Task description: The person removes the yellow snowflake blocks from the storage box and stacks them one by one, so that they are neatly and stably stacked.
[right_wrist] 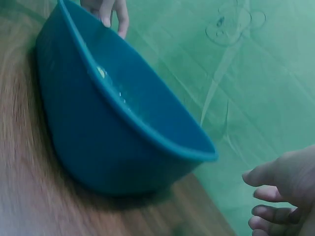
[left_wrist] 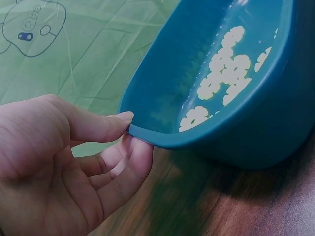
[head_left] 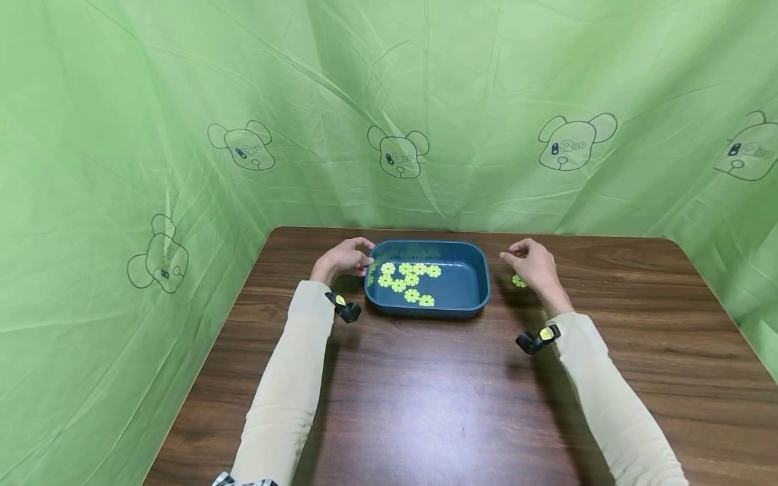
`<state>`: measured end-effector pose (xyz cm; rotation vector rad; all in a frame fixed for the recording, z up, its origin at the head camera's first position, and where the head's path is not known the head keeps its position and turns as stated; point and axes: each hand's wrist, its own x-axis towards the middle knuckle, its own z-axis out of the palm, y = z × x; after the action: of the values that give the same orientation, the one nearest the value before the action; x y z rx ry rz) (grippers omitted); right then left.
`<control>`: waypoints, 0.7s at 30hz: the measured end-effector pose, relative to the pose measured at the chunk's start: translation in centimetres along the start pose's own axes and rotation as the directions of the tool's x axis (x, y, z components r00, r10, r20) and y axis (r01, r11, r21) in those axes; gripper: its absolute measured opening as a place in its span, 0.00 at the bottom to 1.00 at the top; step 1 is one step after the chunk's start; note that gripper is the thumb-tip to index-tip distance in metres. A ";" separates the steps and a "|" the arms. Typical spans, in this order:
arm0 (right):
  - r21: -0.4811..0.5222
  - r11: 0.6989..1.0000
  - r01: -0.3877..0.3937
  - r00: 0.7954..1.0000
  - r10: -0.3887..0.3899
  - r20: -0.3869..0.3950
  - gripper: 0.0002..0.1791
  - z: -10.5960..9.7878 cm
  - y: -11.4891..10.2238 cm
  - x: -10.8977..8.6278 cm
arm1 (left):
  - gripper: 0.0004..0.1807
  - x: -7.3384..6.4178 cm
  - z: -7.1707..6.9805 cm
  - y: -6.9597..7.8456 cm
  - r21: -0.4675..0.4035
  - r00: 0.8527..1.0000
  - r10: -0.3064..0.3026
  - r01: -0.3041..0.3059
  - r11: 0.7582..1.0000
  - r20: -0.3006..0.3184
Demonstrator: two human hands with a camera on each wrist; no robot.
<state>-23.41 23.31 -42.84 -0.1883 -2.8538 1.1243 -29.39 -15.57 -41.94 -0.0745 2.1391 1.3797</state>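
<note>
Two pale sleeves come in nearest, one from each side, and each has a small black gadget with a yellow spot at the wrist. At the end of one sleeve, the left hand pinches the left end of a blue tub. Its thumb presses on top of the rim, and its bent fingers are tucked under and against the outside.

The right hand is on the other side, just beside the tub but not touching it. Its fingers are loose and a little bent, with a gap between the thumb and the rest, and they look free of any load. One yellow-green flower lies on the table close by this hand, which hides part of it. It is hard to tell if the hand touches it.

More yellow-green flowers lie flat inside the tub, bunched toward its left half. The tub sits on a brown wooden table, near the far edge. Behind it hangs a green cloth with animal faces drawn on it.
</note>
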 end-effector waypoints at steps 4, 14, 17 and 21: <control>0.025 0.999 0.033 0.999 -0.033 -0.001 0.20 0.3 -1.3 0.1 | 0.22 0.1 0.0 0.0 0.000 1.000 0.001 -0.001 1.000 -0.003; 0.081 0.993 0.090 0.996 -0.091 0.010 0.20 2.1 -3.5 0.6 | 0.21 0.2 0.0 -0.1 0.009 1.000 0.001 -0.001 1.000 -0.010; 0.095 0.990 0.105 0.994 -0.107 0.020 0.19 2.7 -4.3 0.5 | 0.21 0.1 0.0 -0.1 0.010 1.000 0.001 -0.001 1.000 -0.011; 0.084 0.989 0.119 0.992 -0.122 0.029 0.18 3.7 -5.3 0.4 | 0.22 0.1 0.0 -0.1 0.011 1.000 0.001 0.000 1.000 -0.009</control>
<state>-24.70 17.05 -41.97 0.0085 -2.7978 1.2283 -29.43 -15.53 -42.04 -0.0761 2.1539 1.3704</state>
